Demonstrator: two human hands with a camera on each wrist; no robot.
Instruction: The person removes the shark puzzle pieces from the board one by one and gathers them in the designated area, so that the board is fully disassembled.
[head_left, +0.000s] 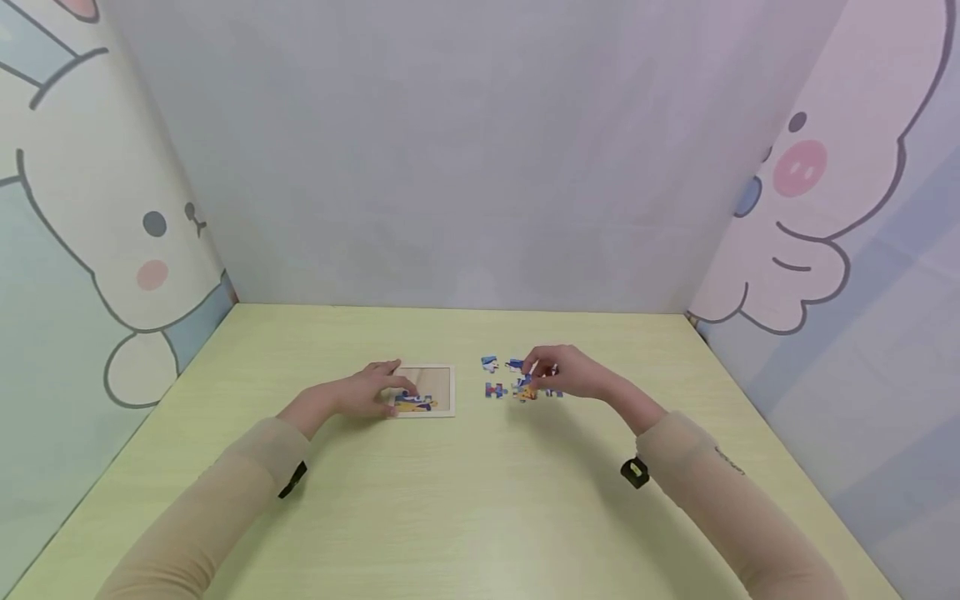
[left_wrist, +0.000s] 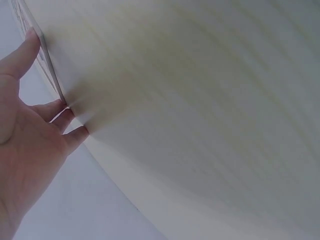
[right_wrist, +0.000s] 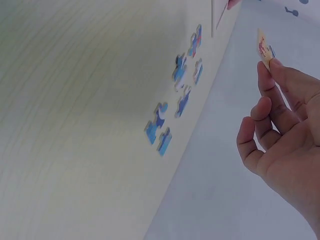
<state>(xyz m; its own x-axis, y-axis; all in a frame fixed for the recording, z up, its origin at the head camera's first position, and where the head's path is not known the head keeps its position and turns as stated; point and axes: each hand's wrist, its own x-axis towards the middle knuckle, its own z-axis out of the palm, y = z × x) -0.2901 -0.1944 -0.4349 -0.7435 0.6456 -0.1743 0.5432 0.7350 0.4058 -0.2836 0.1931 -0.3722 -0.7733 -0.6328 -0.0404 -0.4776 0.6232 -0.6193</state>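
Observation:
A wooden puzzle tray (head_left: 453,392) with a pale rim lies on the table, a few joined pieces (head_left: 415,404) in its lower left part. My left hand (head_left: 367,392) rests at the tray's left side, fingers spread; one finger reaches over the rim toward the joined pieces. In the left wrist view the thumb touches the tray edge (left_wrist: 49,59), and other fingertips meet the table beside it. Between thumb and index finger, my right hand (right_wrist: 287,112) pinches a yellowish puzzle piece (right_wrist: 263,46), raised above the table. Beneath that hand, loose pieces are partly hidden in the head view.
Several loose blue puzzle pieces (right_wrist: 180,72) lie apart on the tabletop (head_left: 465,500), right of the tray. Among them are a piece (head_left: 490,364) at the back and another piece (head_left: 495,391) nearer the front. A grey curtain (head_left: 450,167) hangs behind the table.

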